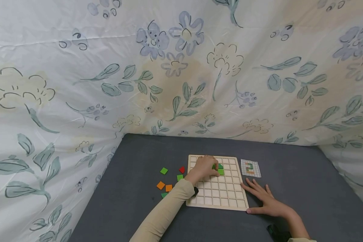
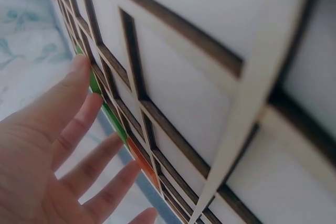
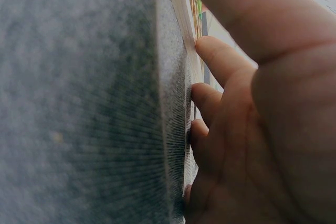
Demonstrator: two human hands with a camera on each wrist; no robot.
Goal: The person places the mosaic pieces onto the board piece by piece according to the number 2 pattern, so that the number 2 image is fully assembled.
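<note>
Several flat green tiles (image 1: 220, 172) lie in upper cells of the pale wooden grid board (image 1: 223, 194), where the left hand (image 1: 204, 167) touches them with loosely extended fingers. Unclenched and spread, the right hand (image 1: 267, 202) rests against the board's right edge.

Left hand (image 1: 204, 167) hides several cells of the board (image 1: 224, 193) under it; orange tile (image 2: 143, 162) by its fingertips shows edge-on only. Green tile (image 1: 164, 195) beside left sleeve (image 1: 169, 210): partly covered. Card (image 1: 250, 168) beyond right hand (image 1: 267, 203): marks too small to read. Right sleeve (image 1: 300, 240) cut off below that hand. Counter (image 3: 79, 77) blurred beside it, right wrist view.
</note>
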